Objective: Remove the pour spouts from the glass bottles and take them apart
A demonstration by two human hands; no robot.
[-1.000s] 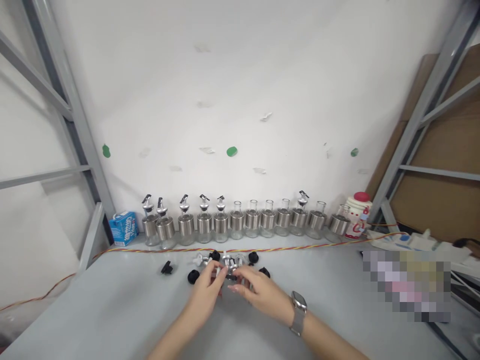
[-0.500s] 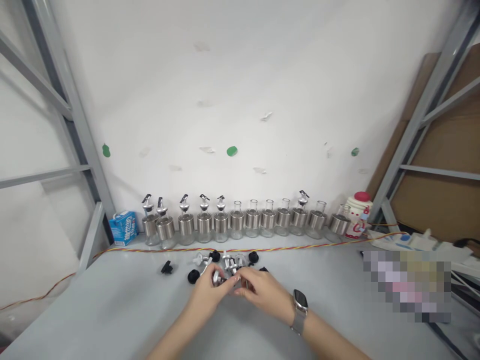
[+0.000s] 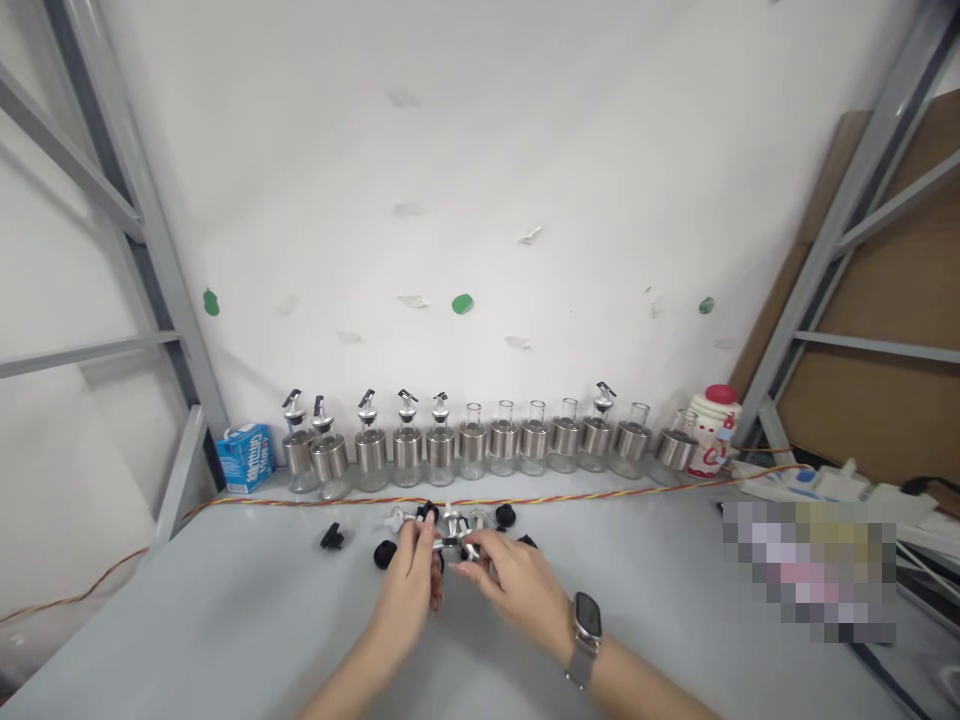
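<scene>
Over the grey table, my left hand (image 3: 405, 578) is closed on a silver bottle pourer (image 3: 450, 545). The fingers of my right hand (image 3: 517, 582), which has a watch at the wrist, pinch the other side of the same pourer near its dark part. Just behind the hands lie loose silver pourer tops (image 3: 452, 520) and a clear or white piece (image 3: 395, 519). Round black stoppers lie about them, one (image 3: 385, 555) by my left hand and another (image 3: 505, 516) farther right. My fingers partly hide the pile and the pourer's lower end.
Along the wall stands a row of glass bottles with steel sleeves (image 3: 408, 443), some with pourers fitted. A blue carton (image 3: 246, 458) is at the left end, a red-capped jar (image 3: 712, 430) at the right. A twisted cable (image 3: 585, 497) crosses the table; a black piece (image 3: 332, 537) lies left.
My left hand has turned more upright, with its fingers now pointing away from me. The pourer between the hands shows more of its silver side. My right hand has shifted slightly left.
</scene>
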